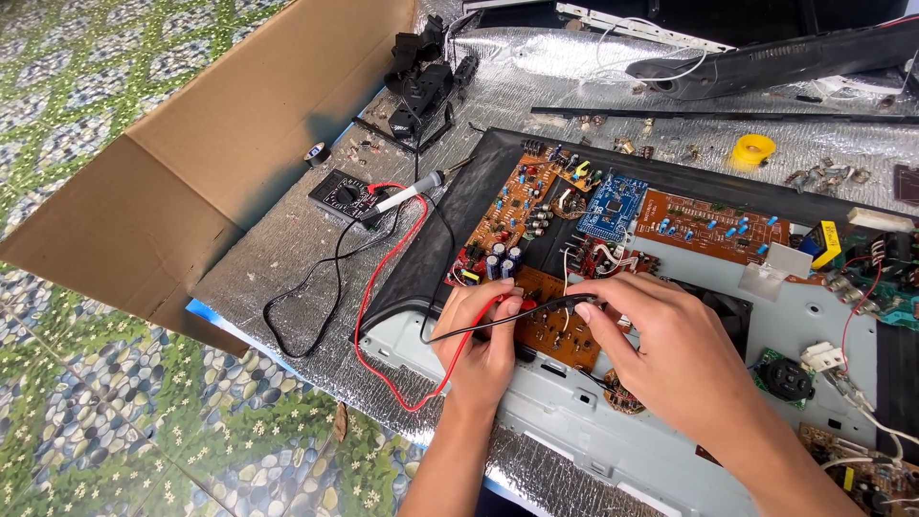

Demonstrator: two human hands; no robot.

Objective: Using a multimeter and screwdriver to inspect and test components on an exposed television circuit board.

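Note:
My left hand pinches a red test probe whose red lead loops back to a black multimeter. In my right hand is a black test probe with a black lead. Both probe tips rest on a small brown circuit board inside an opened device with a grey metal chassis. Further brown boards and a blue board lie beyond my hands.
A soldering iron lies next to the multimeter on silver foil sheeting. A flattened cardboard sheet stands at the left. A yellow tape roll, black parts and loose screws lie at the back. Patterned floor tiles surround it.

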